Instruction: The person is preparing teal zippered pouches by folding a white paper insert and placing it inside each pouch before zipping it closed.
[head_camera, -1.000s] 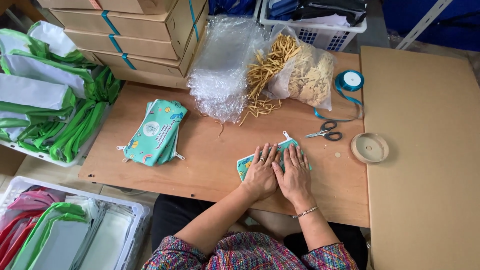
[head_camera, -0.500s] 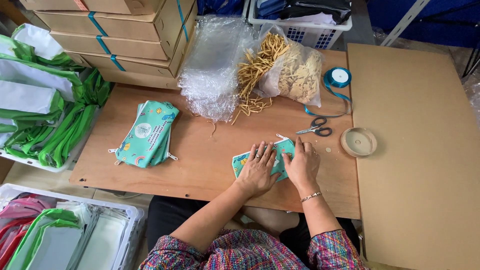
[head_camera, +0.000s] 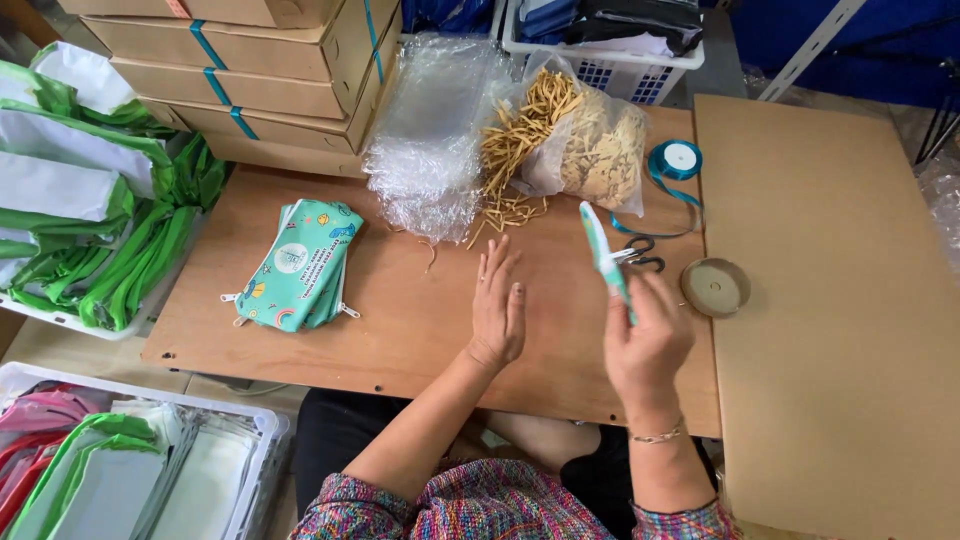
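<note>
Teal fabric, printed with small cartoon shapes, is what the right hand (head_camera: 648, 345) grips: a flat zip pouch (head_camera: 603, 255) held up off the wooden table (head_camera: 400, 320), pinched at its lower end between thumb and fingers. The pouch is seen nearly edge-on, so it reads as a thin strip; its long axis runs from the hand up and slightly to the left, with the free end pointing toward the far side of the table. The right forearm rises from the near edge, with a thin bracelet (head_camera: 655, 436) at the wrist.

The left hand (head_camera: 498, 305) is open and holds nothing, palm down, fingers spread and pointing away from the person. Whether it rests on the wood or hovers just above it I cannot tell.

Just behind the raised pouch lie a pair of scissors (head_camera: 640, 252), partly hidden by it, and beside them to the right a round cardboard disc (head_camera: 715, 287). Farther back sits a spool of teal ribbon (head_camera: 677, 160) with a loose tail. A clear bag of straw-coloured shredded filler (head_camera: 570, 140) and a heap of clear plastic bags (head_camera: 430, 140) crowd the far edge. A stack of matching teal pouches (head_camera: 300, 265) lies well to the left, near green and white bags (head_camera: 90, 220) and taped cardboard boxes (head_camera: 250, 70).
</note>
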